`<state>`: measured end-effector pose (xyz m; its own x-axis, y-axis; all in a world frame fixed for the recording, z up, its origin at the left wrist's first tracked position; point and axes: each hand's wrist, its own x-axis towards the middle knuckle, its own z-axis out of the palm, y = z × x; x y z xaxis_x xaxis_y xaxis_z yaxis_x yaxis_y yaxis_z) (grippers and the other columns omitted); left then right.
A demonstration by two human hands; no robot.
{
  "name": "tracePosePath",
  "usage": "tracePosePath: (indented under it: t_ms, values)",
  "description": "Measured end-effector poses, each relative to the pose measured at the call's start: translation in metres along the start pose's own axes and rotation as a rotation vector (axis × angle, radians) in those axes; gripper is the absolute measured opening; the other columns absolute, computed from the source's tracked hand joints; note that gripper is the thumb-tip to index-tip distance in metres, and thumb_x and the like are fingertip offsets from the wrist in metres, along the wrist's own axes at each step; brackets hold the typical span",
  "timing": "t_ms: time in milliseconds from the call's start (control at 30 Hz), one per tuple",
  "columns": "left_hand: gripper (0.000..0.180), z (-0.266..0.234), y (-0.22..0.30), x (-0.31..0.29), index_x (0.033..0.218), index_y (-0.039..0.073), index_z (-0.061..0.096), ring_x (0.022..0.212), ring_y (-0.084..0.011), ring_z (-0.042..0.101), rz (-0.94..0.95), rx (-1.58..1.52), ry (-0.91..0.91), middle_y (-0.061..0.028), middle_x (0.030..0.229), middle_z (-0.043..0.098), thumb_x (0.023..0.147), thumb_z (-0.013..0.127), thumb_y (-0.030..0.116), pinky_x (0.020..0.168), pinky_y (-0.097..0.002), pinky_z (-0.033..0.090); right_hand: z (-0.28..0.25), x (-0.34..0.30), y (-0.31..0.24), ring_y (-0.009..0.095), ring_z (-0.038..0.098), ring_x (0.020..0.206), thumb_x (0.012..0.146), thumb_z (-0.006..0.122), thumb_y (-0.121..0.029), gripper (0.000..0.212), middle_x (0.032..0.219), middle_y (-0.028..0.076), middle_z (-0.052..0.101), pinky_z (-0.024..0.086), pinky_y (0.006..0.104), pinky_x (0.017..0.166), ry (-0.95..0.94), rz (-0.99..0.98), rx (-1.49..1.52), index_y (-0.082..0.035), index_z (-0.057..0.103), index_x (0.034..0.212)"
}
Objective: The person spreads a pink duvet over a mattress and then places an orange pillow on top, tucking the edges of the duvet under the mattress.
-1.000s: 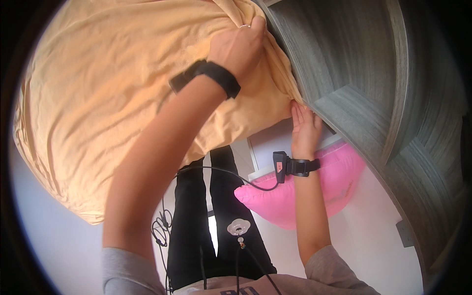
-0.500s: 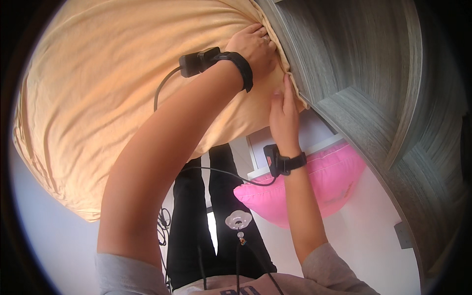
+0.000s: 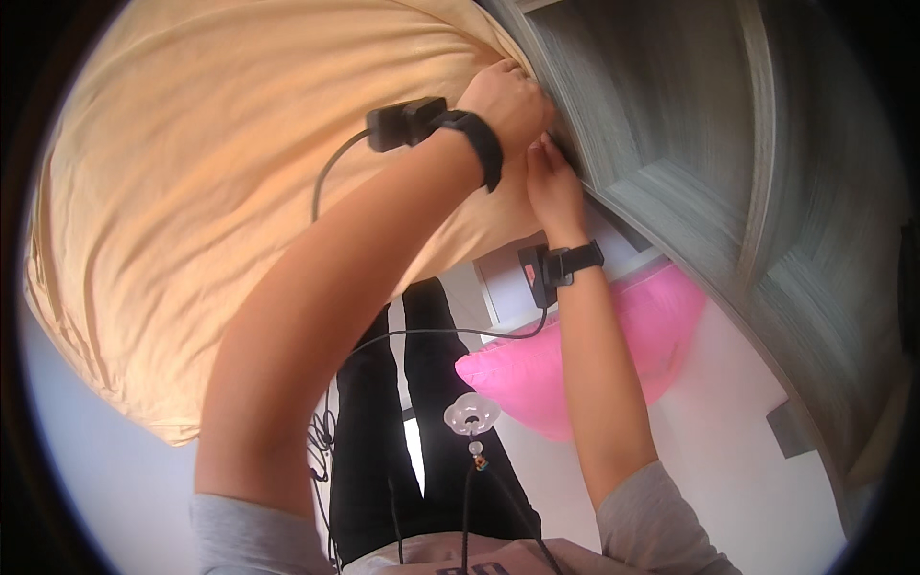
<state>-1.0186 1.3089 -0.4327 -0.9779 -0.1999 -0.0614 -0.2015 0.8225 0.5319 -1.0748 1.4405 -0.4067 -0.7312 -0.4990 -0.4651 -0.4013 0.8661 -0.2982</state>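
Note:
A pale orange bed sheet (image 3: 240, 163) spreads over a wide, rounded surface on the left, with long creases running toward my hands. At its right edge, beside the grey wood-grain furniture, my left hand (image 3: 508, 103) is closed with its fingers curled into the cloth. Just below it, my right hand (image 3: 556, 196) is closed too, thumb and fingers pinched together at the sheet's corner. The cloth between the two hands is mostly hidden. Each wrist wears a black strap with a small black device and a cable.
Grey wood-grain furniture (image 3: 661, 105) with open compartments curves along the right side. A pink cushion-like bundle (image 3: 594, 355) lies below my right forearm. A pale pendant (image 3: 471, 414) hangs on a dark cord in front of my black trousers (image 3: 369, 431). Coiled cable dangles near my left elbow.
My right hand has gone from stretched fingers to a pinch and moved up toward the left hand. The sheet's corner has been drawn in. My left hand has shifted slightly right and down.

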Motion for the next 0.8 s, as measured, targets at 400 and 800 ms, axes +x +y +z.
tracePosePath:
  t_ms: [400,800]
  values:
    - [0.041,0.062,0.001,0.031,0.101,0.002,0.055,0.109,-0.0198,0.042,0.013,0.062,0.061,-0.0102,0.107,0.052,0.076,0.040,0.032,0.098,-0.0306,0.022,0.008,0.028,0.018,0.037,0.042,0.104,0.084,0.031,-0.036,0.045,0.112,0.019,0.048,0.033,0.0357,0.087,-0.063,0.174,-0.106,-0.007,0.044,0.115]
    - [0.025,0.026,0.021,0.013,0.090,0.010,0.061,0.094,-0.0198,0.049,-0.047,-0.039,-0.038,-0.0044,0.101,0.055,0.075,0.044,0.020,0.091,-0.0290,0.031,0.012,-0.051,0.029,0.021,0.036,0.113,0.085,0.037,-0.016,0.040,0.123,0.012,0.037,0.028,0.0296,0.093,0.319,0.241,0.900,0.001,0.033,0.121]
